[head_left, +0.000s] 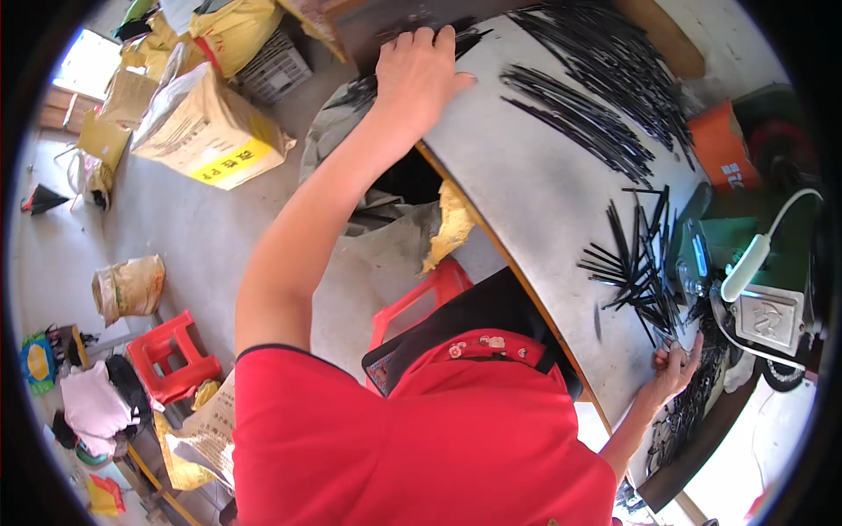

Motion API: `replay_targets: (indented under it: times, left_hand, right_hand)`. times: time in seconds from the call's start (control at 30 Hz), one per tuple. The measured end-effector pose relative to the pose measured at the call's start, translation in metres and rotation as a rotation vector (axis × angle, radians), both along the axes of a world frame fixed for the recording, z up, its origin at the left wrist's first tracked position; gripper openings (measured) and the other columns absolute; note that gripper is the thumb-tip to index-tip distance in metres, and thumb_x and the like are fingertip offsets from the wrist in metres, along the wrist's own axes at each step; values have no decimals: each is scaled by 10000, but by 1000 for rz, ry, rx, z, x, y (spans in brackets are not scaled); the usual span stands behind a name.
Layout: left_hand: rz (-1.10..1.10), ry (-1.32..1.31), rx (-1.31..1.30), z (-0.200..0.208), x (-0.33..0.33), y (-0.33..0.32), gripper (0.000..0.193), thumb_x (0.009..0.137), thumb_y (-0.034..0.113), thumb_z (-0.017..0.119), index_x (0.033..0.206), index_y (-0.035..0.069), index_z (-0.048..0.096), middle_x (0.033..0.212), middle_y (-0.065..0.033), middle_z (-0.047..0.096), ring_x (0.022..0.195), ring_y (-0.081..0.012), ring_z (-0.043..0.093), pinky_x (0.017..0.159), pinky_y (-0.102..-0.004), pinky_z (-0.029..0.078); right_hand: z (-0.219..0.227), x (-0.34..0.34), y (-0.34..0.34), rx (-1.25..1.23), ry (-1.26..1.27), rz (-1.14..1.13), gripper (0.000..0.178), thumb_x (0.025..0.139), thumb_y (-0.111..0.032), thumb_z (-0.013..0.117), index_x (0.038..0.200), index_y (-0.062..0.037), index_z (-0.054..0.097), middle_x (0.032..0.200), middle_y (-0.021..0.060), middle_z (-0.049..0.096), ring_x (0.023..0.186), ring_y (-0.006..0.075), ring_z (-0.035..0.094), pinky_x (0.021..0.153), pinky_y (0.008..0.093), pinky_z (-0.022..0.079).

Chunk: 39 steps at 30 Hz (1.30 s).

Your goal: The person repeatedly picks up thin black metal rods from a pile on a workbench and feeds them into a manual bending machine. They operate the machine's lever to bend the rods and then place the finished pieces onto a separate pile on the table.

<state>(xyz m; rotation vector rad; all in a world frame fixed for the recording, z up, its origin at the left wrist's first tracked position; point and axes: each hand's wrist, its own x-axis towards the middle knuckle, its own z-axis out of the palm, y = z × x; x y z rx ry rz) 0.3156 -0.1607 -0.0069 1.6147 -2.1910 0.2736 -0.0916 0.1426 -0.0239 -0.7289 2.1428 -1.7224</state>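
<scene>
My left hand (417, 77) reaches to the far left end of the grey worktable (491, 167). It lies over a bunch of thin black strips (471, 42), fingers stretched and thumb apart. What lies under the palm is hidden. At the right, my right hand (674, 379) is closed in a pinch beside the small machine (693, 254); what its fingertips hold is too small to make out. Just above that hand, a loose, criss-crossed heap of black strips (633, 267) spreads on the tabletop.
Long black strips (596, 66) and a narrower bundle (579, 123) lie across the far tabletop. A white lamp (745, 267) and orange box (724, 145) stand at the right. More black pieces (697, 394) lie beyond my right hand. Left are sacks (210, 131) and a red stool (174, 358).
</scene>
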Motion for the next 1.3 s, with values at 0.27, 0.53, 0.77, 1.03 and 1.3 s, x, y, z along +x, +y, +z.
replay_targets:
  times: [0.27,0.53,0.77,1.03,1.3]
  left_hand:
    - [-370,105,70,-29,-99,14,726,851,390,623,1410,32,329,1475,-172,299,1380,-285,262,1092,-498,262]
    - [-530,-5,211,-34,-161,14,620,918,437,478,1441,150,313,1516,-107,253,1415,-239,191,1135,-509,128]
    - [-410,60,302,-29,-195,13,606,915,361,518,1446,158,308,1516,-158,232,1426,-261,159,1142,-515,81]
    - [-731,351,114,4,-268,43,117,777,71,649,892,58,664,904,-95,612,893,-295,582,733,-380,487]
    - [-763,190,-4,-17,-300,35,130,810,150,648,922,85,628,924,-117,634,848,-345,600,758,-416,489]
  right_hand:
    - [4,2,-8,-59,-31,-49,586,848,-51,599,1391,-26,380,840,100,655,601,92,575,541,187,443]
    - [23,-7,5,-65,101,-77,648,841,-17,587,1432,-65,324,821,106,665,640,120,625,594,235,503]
    - [52,0,14,489,987,200,800,768,64,622,1463,-64,247,725,66,632,565,175,616,555,298,509]
    - [23,0,16,292,689,286,191,784,-70,663,972,-46,640,714,111,631,539,259,596,523,344,480]
    - [27,-5,25,296,143,199,174,842,-163,615,920,-10,641,595,48,569,442,78,497,445,216,383]
